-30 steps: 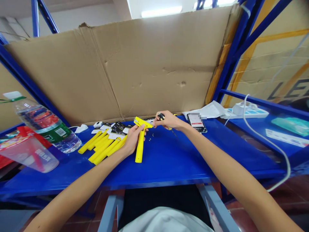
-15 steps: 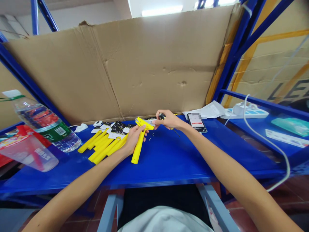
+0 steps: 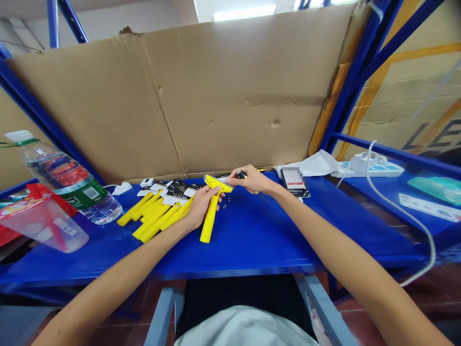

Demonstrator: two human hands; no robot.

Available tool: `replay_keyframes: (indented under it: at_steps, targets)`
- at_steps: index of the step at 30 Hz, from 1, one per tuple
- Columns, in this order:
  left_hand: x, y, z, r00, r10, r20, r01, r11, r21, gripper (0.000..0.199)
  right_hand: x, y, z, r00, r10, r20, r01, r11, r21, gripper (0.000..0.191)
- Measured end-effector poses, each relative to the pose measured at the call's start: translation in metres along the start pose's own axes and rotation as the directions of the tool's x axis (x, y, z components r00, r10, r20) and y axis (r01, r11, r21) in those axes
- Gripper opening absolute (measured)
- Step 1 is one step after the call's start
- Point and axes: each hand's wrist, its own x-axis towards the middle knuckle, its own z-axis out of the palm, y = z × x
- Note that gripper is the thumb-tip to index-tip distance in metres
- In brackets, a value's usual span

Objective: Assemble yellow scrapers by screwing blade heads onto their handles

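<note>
Left hand (image 3: 200, 207), fingers closed around yellow scraper (image 3: 208, 226). Right hand (image 3: 252, 180), fingers pinching small screwdriver (image 3: 242, 175). Tiny screws (image 3: 225, 204) on blue shelf (image 3: 288, 240), just below both hands.

The bare left forearm (image 3: 118, 271) and right forearm (image 3: 334, 245) reach inward from the lower corners of the view, converging at the wrists. The left hand (image 3: 200, 207) curls closed, just beside the right hand (image 3: 254, 180), which turns palm-down with its fingers pinched together.
</note>
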Motion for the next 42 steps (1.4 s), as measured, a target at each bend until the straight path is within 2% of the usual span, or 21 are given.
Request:
replay_keyframes:
  at_steps: [8,15,19,24,29,42]
  targets:
    - [-0.007,0.0,0.001,0.98,-0.088,0.181,0.088,0.996,0.006,0.041,-0.003,-0.005,0.002,0.997,-0.005,0.075,0.007,1.0,-0.022,0.041]
    - [-0.004,0.001,0.0,0.963,-0.1,0.25,0.092,0.995,0.046,0.045,-0.005,-0.008,-0.004,0.987,0.001,0.163,0.001,1.0,-0.011,0.036]
    - [-0.005,0.007,-0.005,0.938,-0.086,0.337,0.03,0.986,0.166,0.044,-0.008,-0.01,-0.008,0.962,-0.011,0.272,0.011,1.0,0.003,0.033]
    - [-0.009,0.024,-0.012,0.881,-0.105,0.461,-0.072,0.934,0.35,0.046,-0.01,-0.01,-0.014,0.925,-0.029,0.379,0.015,0.999,0.039,0.036]
    - [-0.011,0.033,-0.012,0.864,-0.152,0.48,-0.099,0.884,0.458,0.052,-0.008,-0.009,-0.013,0.913,-0.003,0.408,-0.008,1.0,0.026,0.041]
    - [-0.009,0.027,-0.014,0.877,-0.125,0.465,-0.095,0.902,0.422,0.048,-0.009,-0.012,-0.011,0.912,0.038,0.408,-0.036,0.999,-0.012,0.045]
